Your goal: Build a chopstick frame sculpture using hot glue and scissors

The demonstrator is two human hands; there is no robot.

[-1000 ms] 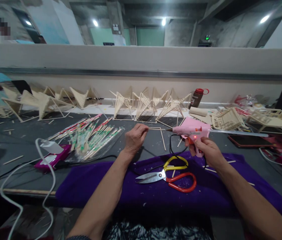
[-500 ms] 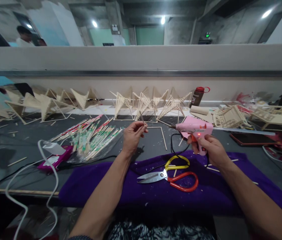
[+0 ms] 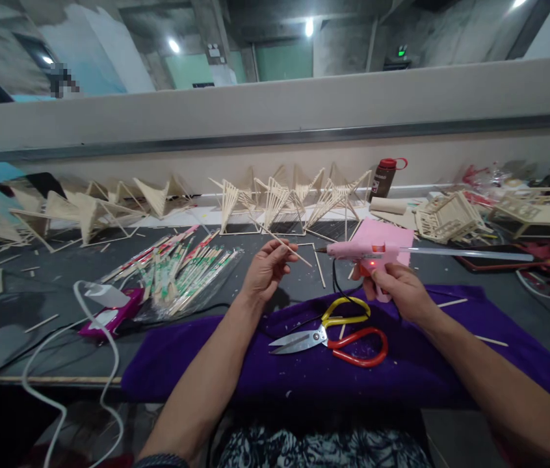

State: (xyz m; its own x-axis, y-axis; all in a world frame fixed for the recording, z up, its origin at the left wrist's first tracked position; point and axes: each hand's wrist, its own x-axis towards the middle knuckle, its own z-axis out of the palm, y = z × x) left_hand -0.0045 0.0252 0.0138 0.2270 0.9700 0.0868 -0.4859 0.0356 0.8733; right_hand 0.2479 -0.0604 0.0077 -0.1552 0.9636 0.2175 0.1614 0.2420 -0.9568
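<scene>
My left hand pinches a thin wooden stick, which slants down to the right above the table. In my right hand is a pink hot glue gun, its small light glowing red. The nozzle points left, a short gap from the stick's lower end. A long clear glue stick juts out of the gun's back. Below the hands, scissors with one yellow and one red handle lie on a purple cloth. Behind the left hand stand models made of wooden sticks.
Plastic-wrapped bundles of sticks lie to the left, near a magenta power strip with a white cable. More stick models stand at the back left. A bottle with a red lid is by the wall; a dark phone lies right.
The stick in my left hand has turned from nearly upright to a slant towards the right. My right hand has brought the glue gun slightly left, and its nozzle is more level.
</scene>
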